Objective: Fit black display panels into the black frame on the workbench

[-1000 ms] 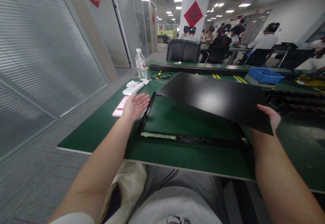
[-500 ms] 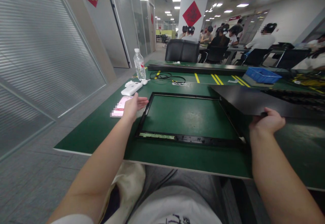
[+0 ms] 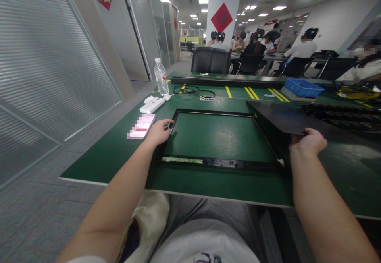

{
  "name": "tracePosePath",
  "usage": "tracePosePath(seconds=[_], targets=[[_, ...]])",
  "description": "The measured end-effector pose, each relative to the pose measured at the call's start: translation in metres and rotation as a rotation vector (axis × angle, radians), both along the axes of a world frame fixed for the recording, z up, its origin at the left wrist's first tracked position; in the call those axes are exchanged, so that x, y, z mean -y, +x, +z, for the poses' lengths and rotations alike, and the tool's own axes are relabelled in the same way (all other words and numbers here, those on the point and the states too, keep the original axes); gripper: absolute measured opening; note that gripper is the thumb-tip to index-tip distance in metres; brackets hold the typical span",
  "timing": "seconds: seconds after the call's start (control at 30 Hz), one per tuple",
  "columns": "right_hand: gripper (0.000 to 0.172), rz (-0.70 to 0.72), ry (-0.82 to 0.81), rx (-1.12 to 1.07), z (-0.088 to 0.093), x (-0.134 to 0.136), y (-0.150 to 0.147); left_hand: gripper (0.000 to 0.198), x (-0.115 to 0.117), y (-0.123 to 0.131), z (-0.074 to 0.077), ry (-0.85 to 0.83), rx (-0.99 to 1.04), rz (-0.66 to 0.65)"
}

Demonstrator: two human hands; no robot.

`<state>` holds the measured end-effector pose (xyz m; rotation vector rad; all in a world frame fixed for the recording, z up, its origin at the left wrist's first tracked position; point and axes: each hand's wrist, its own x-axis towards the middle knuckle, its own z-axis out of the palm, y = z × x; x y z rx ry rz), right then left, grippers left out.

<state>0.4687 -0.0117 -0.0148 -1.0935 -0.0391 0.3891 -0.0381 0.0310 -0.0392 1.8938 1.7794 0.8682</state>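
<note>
A black rectangular frame [image 3: 238, 163] lies flat on the green table, with a green strip like a circuit board [image 3: 182, 160] in its near bar. My left hand [image 3: 160, 132] is at the frame's left side, fingers curled onto that bar. To the right, my right hand [image 3: 311, 142] grips the near edge of a thin dark panel [image 3: 282, 116], thumb on top and fingers beneath. The panel is tilted, its left edge close along the frame's right bar. A small whitish piece [image 3: 280, 162] shows at the frame's near right corner.
Left of the frame lie a phone [image 3: 142, 126] and a white device [image 3: 152, 105]. A water bottle [image 3: 161, 77] and a black cable [image 3: 190, 90] are behind. Farther right stands a blue bin [image 3: 303, 87]. Several people sit beyond the table [image 3: 104, 165].
My left hand has gone from stretched fingers to curled ones on the frame's left bar. My right hand still holds the panel, which looks slightly lower. The view has shifted a little.
</note>
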Motion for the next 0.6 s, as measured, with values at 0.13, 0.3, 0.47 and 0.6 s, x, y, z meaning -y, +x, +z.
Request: tracePosePath(seconds=[0.13, 0.3, 0.47, 0.6], targets=[[0.036, 0.011, -0.069, -0.117, 0.005, 0.003, -0.005, 0.048, -0.002, -0.002, -0.005, 0.033, 0.050, -0.039], [0.032, 0.039, -0.098, -0.182, 0.004, 0.003, -0.001, 0.044, -0.002, -0.002, -0.006, 0.038, 0.082, -0.055], [0.030, 0.046, -0.095, -0.182, -0.003, -0.002, 0.004, 0.053, -0.004, -0.003, -0.007, 0.036, 0.069, -0.056], [0.033, 0.086, -0.088, -0.150, -0.013, -0.007, 0.012, 0.054, -0.004, -0.004, -0.006, 0.041, 0.040, -0.038]])
